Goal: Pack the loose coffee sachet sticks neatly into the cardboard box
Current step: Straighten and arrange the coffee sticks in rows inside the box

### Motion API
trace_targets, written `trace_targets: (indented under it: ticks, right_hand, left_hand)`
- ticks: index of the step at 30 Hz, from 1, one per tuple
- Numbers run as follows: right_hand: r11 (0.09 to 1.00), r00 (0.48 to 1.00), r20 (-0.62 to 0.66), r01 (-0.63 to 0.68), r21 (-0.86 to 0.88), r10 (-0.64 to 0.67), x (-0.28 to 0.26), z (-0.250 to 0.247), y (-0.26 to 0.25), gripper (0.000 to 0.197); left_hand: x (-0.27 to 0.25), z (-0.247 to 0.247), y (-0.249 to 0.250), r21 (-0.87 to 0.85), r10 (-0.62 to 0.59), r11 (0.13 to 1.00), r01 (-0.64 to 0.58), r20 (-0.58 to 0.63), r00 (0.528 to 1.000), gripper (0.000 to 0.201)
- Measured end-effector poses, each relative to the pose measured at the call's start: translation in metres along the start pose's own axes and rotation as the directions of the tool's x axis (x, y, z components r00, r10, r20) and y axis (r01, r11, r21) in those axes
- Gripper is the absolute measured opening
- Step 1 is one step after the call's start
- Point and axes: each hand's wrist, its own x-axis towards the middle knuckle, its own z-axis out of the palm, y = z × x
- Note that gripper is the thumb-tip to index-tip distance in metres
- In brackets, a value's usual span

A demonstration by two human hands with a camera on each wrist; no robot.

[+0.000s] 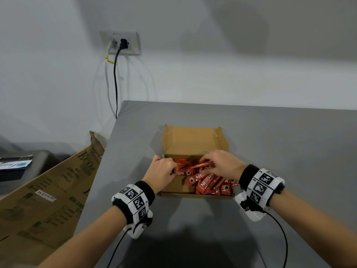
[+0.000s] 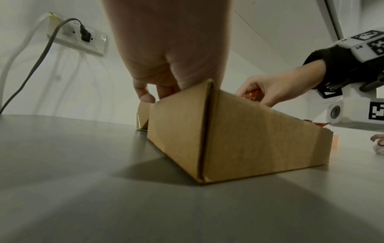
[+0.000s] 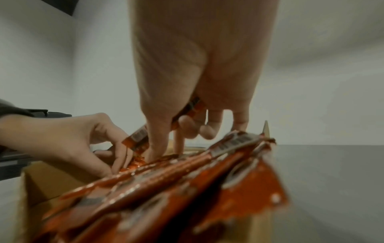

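Note:
An open cardboard box (image 1: 195, 139) sits on the grey table (image 1: 280, 151), its lid folded back toward the wall. Several red Nescafe sachet sticks (image 1: 209, 183) lie jumbled inside, mostly in the right half. My left hand (image 1: 164, 171) is at the box's left wall, its fingers curled onto the ends of the sachets there. My right hand (image 1: 219, 161) pinches one sachet stick (image 1: 201, 165) just above the pile; in the right wrist view this stick (image 3: 188, 110) runs between thumb and fingers. The left wrist view shows the box's outer wall (image 2: 249, 139) hiding the contents.
A large printed cardboard carton (image 1: 48, 200) leans beside the table's left edge. A wall socket (image 1: 119, 43) with two cables hangs behind the table's far left corner. A small orange object (image 2: 335, 142) lies on the table right of the box.

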Motion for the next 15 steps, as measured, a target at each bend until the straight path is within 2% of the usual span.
trace_targets:
  ticks: [7,10,15]
  right_hand:
    - [1.0,0.996,0.082,0.016,0.019,-0.017,-0.0013,-0.0054,0.0024,0.027]
    - [0.999,0.999,0.041,0.011,0.048,-0.013,0.0019,-0.0018,0.0051,0.022]
    - [0.972,0.999,-0.044,0.025,0.232,-0.015,0.0039,-0.0045,0.0021,0.006]
  left_hand:
    - [0.0003,0.0007,-0.0001,-0.005,-0.013,1.0,0.013,0.007,1.0,0.014]
    - [-0.0001,-0.0002,0.0004,0.006,-0.014,1.0,0.014,0.017,1.0,0.014]
    - [-0.0007,-0.0002,-0.0001,0.02,-0.006,1.0,0.006,0.019,1.0,0.013]
